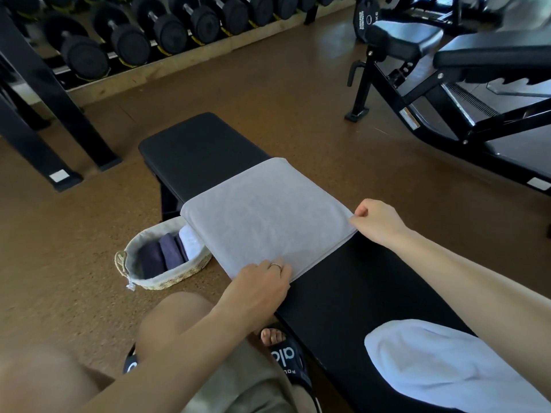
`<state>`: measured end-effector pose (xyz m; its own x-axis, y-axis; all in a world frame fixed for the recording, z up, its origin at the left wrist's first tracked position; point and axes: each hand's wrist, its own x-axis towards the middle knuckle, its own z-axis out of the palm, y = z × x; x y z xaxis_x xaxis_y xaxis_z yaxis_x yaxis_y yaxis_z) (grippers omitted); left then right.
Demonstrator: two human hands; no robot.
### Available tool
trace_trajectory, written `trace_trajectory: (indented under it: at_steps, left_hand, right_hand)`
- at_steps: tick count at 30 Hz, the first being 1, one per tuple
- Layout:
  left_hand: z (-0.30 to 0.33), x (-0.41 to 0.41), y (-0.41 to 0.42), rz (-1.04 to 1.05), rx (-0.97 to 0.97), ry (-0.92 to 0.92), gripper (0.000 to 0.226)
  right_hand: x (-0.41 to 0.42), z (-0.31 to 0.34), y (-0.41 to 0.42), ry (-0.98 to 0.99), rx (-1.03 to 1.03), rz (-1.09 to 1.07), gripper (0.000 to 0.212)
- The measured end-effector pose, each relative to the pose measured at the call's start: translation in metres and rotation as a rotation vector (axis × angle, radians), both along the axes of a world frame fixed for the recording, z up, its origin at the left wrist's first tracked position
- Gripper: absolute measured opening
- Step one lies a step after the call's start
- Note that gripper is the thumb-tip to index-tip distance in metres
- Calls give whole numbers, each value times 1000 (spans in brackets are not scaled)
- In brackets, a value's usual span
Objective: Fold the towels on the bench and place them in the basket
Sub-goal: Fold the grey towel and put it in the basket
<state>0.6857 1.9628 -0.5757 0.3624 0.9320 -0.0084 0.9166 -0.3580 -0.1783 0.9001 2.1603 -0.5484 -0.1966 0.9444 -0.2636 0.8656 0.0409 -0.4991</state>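
A black padded counter point(205, 150) stands on brown gym floor point(268, 93), with a dumbbell rack point(143, 34) behind. A pale grey towel point(265, 216) lies flat across the counter's middle, its long axis crossing the counter and its left end overhanging the left edge above the basket point(179, 278). The left hand point(259, 284) pinches the towel's near-left corner; the right hand point(377, 222) pinches its near-right corner. A white towel point(447, 362) lies at the counter's near end.

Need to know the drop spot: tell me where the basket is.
The basket sits on the floor left of the bench, just below the grey towel's left edge.
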Motion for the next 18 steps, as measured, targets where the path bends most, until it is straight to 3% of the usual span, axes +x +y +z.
trace_trajectory:
  at_steps: [5,11,18]
  left_hand:
    - [2,6,-1,38,-49,36,23]
    - [6,8,-9,69,-101,58,13]
    - [11,12,-20,277,-148,35,43]
  right_hand:
    - [-3,1,1,-88,-40,50,18]
    - [-3,2,1,-71,-33,50,12]
    - [-4,3,6,-61,-170,-69,19]
